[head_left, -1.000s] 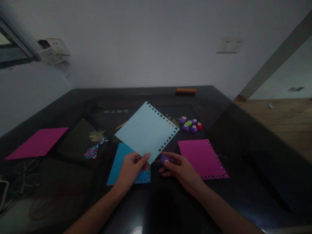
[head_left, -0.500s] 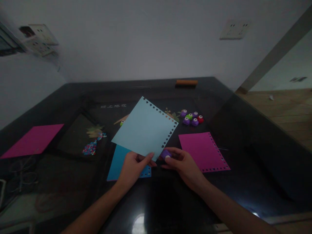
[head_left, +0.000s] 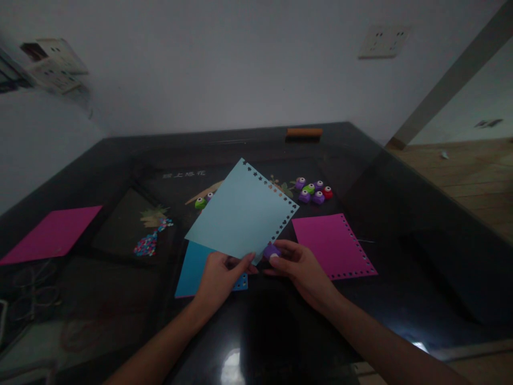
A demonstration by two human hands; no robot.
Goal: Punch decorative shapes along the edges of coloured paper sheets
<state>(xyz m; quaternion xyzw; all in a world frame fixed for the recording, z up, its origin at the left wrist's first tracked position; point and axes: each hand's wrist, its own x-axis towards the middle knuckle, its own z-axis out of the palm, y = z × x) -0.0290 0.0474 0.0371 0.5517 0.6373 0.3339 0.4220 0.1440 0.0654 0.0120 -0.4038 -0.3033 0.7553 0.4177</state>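
My left hand point(head_left: 224, 272) pinches the near corner of a light blue sheet point(head_left: 240, 214), which is tilted above the table. Small shaped holes run along two of its edges. Between the fingers of my right hand point(head_left: 298, 267) is a purple punch point(head_left: 272, 252), at the sheet's lower right edge. A darker blue sheet point(head_left: 192, 270) lies partly under the held sheet and my left hand. To the right lies a pink sheet point(head_left: 331, 243) with holes along two edges.
Several coloured punches point(head_left: 308, 189) stand behind the right pink sheet, and a green one point(head_left: 200, 203) behind the held sheet. At left are confetti pieces point(head_left: 146, 245) and another pink sheet point(head_left: 56, 230). An orange-brown roll point(head_left: 304, 132) lies near the wall.
The light blue sheet has turned slightly, its far corner shifting right. More of the punches behind it shows. Both hands keep their hold, and the camera view has shifted a little.
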